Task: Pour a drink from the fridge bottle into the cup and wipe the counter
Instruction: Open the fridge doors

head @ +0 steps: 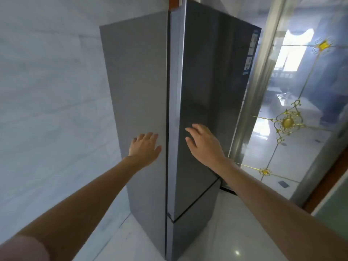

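So the biggest thing here is the pale marbled tile wall [47, 91] filling the whole left side, with a glossy white tiled floor [226, 232] running along the bottom and off to the right. Standing against that wall, dead centre, is the tall dark grey metal fridge [135, 91], seen from its corner: the flat grey side panel faces left and the darker glossy doors face right. The upper door [207, 81] looks a touch ajar along its left edge, with a lighter strip showing down the seam, though I can't say for sure. Below it there's a lower door [190, 217], closed. Far right is a glass panel with gold ornamental fittings [288, 122] in a silvery frame, reflecting a bright window. There's a small set of stickers [251, 53] near the top right edge of the fridge, too blurry to read. The fridge bottle isn't visible at all, and no cup or table shows either. Both bare arms reach forward. The left hand [146, 147] is spread flat, fingers straight, at the side panel just left of the corner. The right hand [202, 139] is at the upper door near its left edge, fingers loosely bent and apart, gripping nothing that I can see.
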A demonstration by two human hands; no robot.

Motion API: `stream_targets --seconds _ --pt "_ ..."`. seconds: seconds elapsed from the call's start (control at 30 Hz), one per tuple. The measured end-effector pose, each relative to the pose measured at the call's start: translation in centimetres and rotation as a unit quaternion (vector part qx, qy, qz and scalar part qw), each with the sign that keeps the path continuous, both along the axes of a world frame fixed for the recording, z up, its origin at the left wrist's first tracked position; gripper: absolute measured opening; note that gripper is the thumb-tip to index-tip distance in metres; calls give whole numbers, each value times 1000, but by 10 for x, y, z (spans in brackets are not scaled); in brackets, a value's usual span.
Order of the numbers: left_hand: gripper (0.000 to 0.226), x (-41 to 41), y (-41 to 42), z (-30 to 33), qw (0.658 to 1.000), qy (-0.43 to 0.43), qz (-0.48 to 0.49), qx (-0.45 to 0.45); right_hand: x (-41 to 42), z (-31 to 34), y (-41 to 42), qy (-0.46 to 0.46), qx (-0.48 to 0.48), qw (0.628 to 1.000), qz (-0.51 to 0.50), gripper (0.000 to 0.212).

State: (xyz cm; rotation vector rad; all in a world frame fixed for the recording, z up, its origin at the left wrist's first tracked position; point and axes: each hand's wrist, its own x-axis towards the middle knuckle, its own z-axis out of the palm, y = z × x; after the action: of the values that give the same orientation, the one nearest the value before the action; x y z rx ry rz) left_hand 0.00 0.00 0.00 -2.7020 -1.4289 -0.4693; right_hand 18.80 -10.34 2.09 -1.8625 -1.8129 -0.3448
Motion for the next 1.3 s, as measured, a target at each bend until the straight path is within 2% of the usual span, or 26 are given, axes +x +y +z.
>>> stream_targets --seconds 0.23,0.37,0.5,0.7,0.87,1.0,1.1,1.3 --pt "62 12 40 -12 1000 -24 -14 14 -6 -6 45 -149 130 980 30 40" --pt "69 13 57 -15 998 -41 -29 26 -9 1 67 -241 127 962 31 42" --pt "73 18 75 -20 997 -53 -48 31 -10 7 85 -296 123 947 -11 40" --pt "73 32 92 -28 990 -99 -96 42 -13 1 104 -333 159 927 -72 30" --pt "77 38 102 -43 975 -163 -141 46 -7 -3 107 -350 169 919 -66 40" --pt "77 45 104 -50 965 -201 -164 50 -2 -6 110 -342 189 919 -56 33" --pt "78 47 103 -51 960 -215 -171 53 2 -7 113 -336 219 915 -45 23" --pt "80 47 101 -53 962 -213 -166 46 0 -8 112 -339 251 906 -42 21"
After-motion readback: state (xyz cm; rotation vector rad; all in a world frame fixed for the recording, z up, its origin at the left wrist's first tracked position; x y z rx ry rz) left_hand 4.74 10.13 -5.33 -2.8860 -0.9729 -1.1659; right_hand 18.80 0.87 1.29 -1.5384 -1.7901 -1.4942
